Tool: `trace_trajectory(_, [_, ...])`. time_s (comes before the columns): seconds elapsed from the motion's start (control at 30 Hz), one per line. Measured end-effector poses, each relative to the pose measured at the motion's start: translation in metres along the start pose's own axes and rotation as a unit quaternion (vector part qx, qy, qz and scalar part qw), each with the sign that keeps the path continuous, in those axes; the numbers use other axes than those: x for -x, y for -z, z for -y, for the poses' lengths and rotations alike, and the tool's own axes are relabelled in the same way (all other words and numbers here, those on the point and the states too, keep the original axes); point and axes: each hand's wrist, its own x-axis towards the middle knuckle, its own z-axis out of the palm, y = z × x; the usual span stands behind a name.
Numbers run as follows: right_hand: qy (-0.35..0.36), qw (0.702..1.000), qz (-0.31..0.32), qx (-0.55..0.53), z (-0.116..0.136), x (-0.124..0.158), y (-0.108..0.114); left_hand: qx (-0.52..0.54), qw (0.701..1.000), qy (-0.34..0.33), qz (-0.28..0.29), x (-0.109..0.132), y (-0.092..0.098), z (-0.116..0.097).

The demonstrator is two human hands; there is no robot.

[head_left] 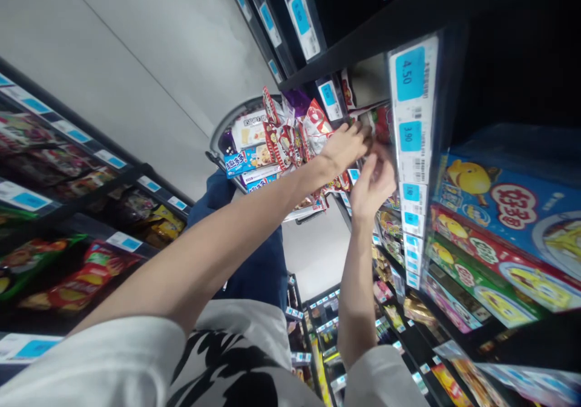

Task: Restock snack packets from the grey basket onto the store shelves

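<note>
My left hand (347, 146) reaches over a basket to the edge of a dark shelf. Its fingers bend down among snack packets, and their tips are partly hidden. Close beside it, my right hand (374, 183) has bent fingers, blurred at the tips, so any hold is unclear. A red packet (384, 122) lies on the shelf just past both hands. Below my left wrist, a red and white snack bag (316, 122) stands among several striped bags in the grey basket (216, 143). A blue cookie box (249, 160) and a white packet (249, 129) lie there too.
Black shelf edges with a price label strip (411, 134) run close on the right. Beyond it lie colourful snack boxes (512, 201). On the left, another shelf holds bagged snacks (86, 274). Pale floor (149, 25) shows between the shelf rows.
</note>
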Motion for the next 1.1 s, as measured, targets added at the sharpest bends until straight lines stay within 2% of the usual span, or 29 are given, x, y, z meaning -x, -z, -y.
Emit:
trace_trajectory(0.07, [-0.014, 0.999, -0.017, -0.049, -0.007, 0.032, -0.008, -0.078, 0.996, -0.028, 0.017, 0.008, 0.011, -0.001])
trace_trajectory(0.13, [-0.04, 0.996, 0.002, -0.082, -0.023, 0.051, -0.027, -0.138, 0.989, -0.044, 0.016, 0.021, 0.025, -0.003])
trace_trajectory(0.27, [-0.125, 0.979, 0.131, -0.096, -0.058, 0.058, -0.075, -0.149, 0.988, -0.033, -0.007, 0.071, 0.049, -0.006])
trace_trajectory(0.33, [-0.187, 0.968, 0.154, -0.074, -0.067, 0.059, -0.088, -0.133, 0.991, -0.01, -0.009, 0.105, 0.057, -0.004])
trace_trajectory(0.4, [-0.234, 0.963, 0.119, -0.058, -0.072, 0.067, -0.089, -0.112, 0.994, 0.011, 0.003, 0.143, 0.062, 0.001])
trace_trajectory(0.53, [-0.271, 0.958, 0.033, -0.092, -0.075, 0.104, -0.073, -0.075, 0.994, 0.08, 0.024, 0.213, 0.063, 0.009])
trace_trajectory(0.63, [-0.274, 0.951, 0.017, -0.143, -0.08, 0.126, -0.063, -0.055, 0.992, 0.107, 0.039, 0.25, 0.061, 0.009])
trace_trajectory(0.7, [-0.264, 0.947, 0.028, -0.18, -0.085, 0.129, -0.062, -0.049, 0.991, 0.113, 0.047, 0.264, 0.059, 0.008])
trace_trajectory(0.8, [-0.241, 0.939, 0.042, -0.241, -0.093, 0.121, -0.07, -0.071, 0.992, 0.096, 0.045, 0.266, 0.052, 0.011])
trace_trajectory(0.87, [-0.226, 0.934, 0.037, -0.275, -0.097, 0.113, -0.079, -0.105, 0.992, 0.054, 0.037, 0.254, 0.043, 0.016])
trace_trajectory(1.0, [-0.209, 0.932, 0.021, -0.294, -0.106, 0.108, -0.095, -0.181, 0.981, -0.06, 0.043, 0.2, 0.008, 0.03])
trace_trajectory(1.1, [-0.193, 0.943, 0.025, -0.27, -0.109, 0.112, -0.1, -0.227, 0.967, -0.093, 0.065, 0.152, -0.022, 0.04])
